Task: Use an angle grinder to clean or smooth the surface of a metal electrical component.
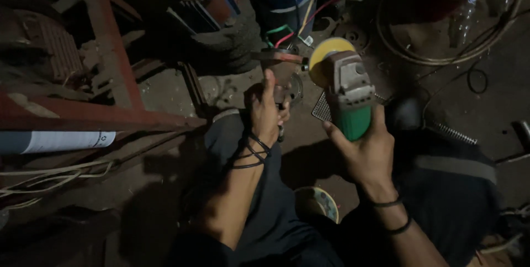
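My right hand (367, 154) grips the green body of an angle grinder (348, 93) with a grey head and a yellow disc (326, 57) at its far end. My left hand (266, 113), with black bands at the wrist, is closed around a reddish-brown metal piece (281, 64) that stands just left of the disc. The disc's edge sits close beside that piece; I cannot tell whether they touch. Both arms reach out over my dark-clothed knees.
Red-painted steel bars (110, 57) and a white tube (55, 141) lie at the left. A tyre (229, 40), coloured wires (290, 32) and a coiled cable (441, 51) lie on the dirty floor ahead. A small round tin (317, 203) sits between my legs.
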